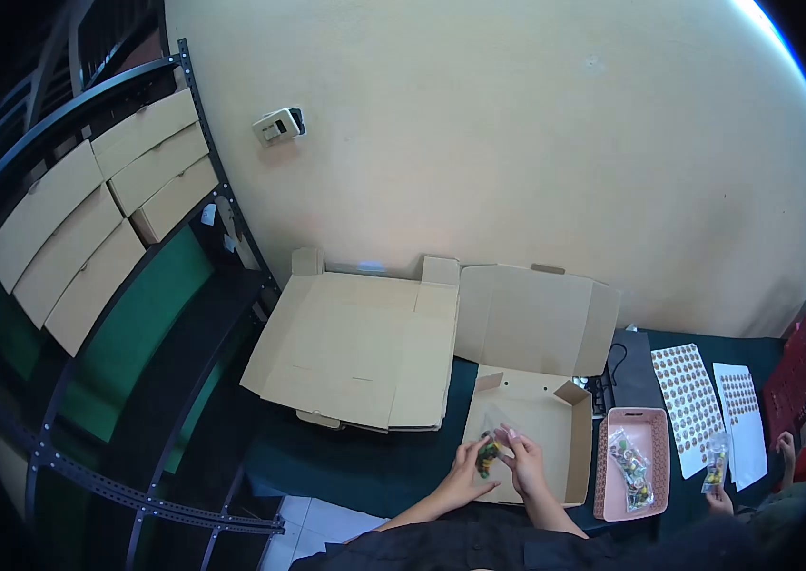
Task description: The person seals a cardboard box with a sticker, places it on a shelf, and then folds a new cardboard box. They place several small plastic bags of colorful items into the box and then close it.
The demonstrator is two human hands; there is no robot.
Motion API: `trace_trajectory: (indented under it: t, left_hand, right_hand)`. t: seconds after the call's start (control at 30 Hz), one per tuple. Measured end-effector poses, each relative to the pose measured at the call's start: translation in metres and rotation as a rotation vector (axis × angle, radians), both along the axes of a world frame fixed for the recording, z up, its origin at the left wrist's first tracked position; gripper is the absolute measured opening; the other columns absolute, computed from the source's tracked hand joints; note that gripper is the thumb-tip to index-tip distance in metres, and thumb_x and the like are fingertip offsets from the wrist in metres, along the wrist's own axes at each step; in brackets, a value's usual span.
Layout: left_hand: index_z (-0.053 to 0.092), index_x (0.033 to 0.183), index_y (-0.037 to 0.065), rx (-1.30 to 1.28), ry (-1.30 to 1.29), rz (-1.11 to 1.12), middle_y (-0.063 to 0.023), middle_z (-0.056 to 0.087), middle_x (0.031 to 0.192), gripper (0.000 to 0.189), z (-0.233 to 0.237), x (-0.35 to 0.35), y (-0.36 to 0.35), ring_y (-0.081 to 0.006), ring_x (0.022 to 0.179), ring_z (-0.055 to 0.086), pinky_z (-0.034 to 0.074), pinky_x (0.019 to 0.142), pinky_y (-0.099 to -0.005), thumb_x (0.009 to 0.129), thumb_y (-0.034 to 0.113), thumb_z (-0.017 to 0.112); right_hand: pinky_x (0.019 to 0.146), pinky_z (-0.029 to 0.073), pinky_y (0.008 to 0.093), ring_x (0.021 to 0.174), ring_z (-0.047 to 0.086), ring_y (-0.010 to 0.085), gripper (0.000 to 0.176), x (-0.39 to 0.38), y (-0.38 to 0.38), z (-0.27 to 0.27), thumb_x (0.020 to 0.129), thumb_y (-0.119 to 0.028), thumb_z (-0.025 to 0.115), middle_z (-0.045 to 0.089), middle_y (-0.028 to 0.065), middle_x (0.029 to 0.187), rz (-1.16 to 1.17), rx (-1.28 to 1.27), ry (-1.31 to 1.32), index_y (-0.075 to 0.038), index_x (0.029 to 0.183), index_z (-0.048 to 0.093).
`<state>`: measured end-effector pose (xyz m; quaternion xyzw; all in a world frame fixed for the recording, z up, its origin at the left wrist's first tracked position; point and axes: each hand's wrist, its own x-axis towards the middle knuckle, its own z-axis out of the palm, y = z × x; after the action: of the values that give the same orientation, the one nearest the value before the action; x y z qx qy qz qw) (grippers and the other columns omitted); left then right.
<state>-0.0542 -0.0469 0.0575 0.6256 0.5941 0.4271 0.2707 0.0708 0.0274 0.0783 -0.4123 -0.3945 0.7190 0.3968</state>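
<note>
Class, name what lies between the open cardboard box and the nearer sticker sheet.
A pink basket holding small packets lies there, shown in the head view.

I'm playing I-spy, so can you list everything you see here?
open box: one, brown, on the table before the hands
flat cardboard: at least one, brown, left of the open box
shelved boxes: six, brown, on the black rack at left
basket: one, pink, right of the open box, holding clear packets
sticker sheets: two, white with brown dots, right of the basket
crate: one, red, far right
socket: one, pale, on the wall
table: one, dark green
small packet: one, clear, colourful bits inside
left hand, right hand: both holding the small packet
</note>
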Motion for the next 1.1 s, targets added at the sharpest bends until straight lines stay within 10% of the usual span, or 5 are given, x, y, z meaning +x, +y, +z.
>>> trace_trajectory:
  t: [0.27,0.43,0.53,0.87,1.1]
  left_hand:
    - [0.026,0.126,0.008,-0.087,-0.251,-0.012,-0.0200,0.043,0.114,0.050,-0.014,-0.028,0.014,-0.0340,0.098,0.053,0.044,0.083,-0.0360,0.083,0.010,0.052]
    - [0.026,0.129,0.012,-0.303,-0.850,-0.077,-0.0035,0.048,0.098,0.046,-0.030,-0.031,0.016,-0.0087,0.077,0.048,0.045,0.062,-0.0216,0.088,0.017,0.047]
    - [0.026,0.129,0.013,-0.261,-0.734,-0.139,-0.0027,0.047,0.093,0.048,-0.027,-0.027,0.016,-0.0070,0.071,0.045,0.044,0.058,-0.0217,0.089,0.025,0.051]
    - [0.030,0.127,0.010,-0.427,-1.028,-0.048,-0.0022,0.048,0.085,0.050,-0.027,-0.034,0.010,-0.0046,0.067,0.046,0.041,0.052,-0.0170,0.089,0.033,0.052]
    - [0.021,0.130,0.011,-0.362,-0.695,-0.288,-0.0066,0.051,0.103,0.059,-0.017,-0.027,0.006,-0.0108,0.087,0.058,0.041,0.049,-0.0169,0.085,0.012,0.058]
  right_hand:
    - [0.088,0.042,0.0318,0.109,0.049,0.0175,0.041,-0.016,-0.013,-0.002,0.093,-0.027,0.043,0.052,0.0114,0.119,0.090,0.043,0.153,-0.002,0.125,0.043]
    - [0.078,0.048,0.0300,0.100,0.054,0.0166,0.042,-0.019,-0.020,-0.008,0.084,-0.016,0.060,0.056,0.0132,0.109,-0.150,0.294,-0.275,-0.002,0.121,0.047]
    - [0.076,0.047,0.0275,0.089,0.059,0.0146,0.039,-0.004,-0.011,-0.040,0.084,-0.015,0.060,0.061,0.0095,0.100,0.235,0.023,-0.023,0.000,0.119,0.048]
    - [0.078,0.044,0.0255,0.087,0.055,0.0095,0.030,0.000,-0.010,-0.043,0.089,-0.026,0.052,0.060,0.0030,0.093,0.289,0.015,-0.060,-0.002,0.107,0.056]
    - [0.077,0.045,0.0258,0.087,0.055,0.0116,0.029,-0.002,-0.007,-0.025,0.086,-0.021,0.057,0.060,0.0070,0.097,0.015,0.170,-0.060,0.000,0.105,0.058]
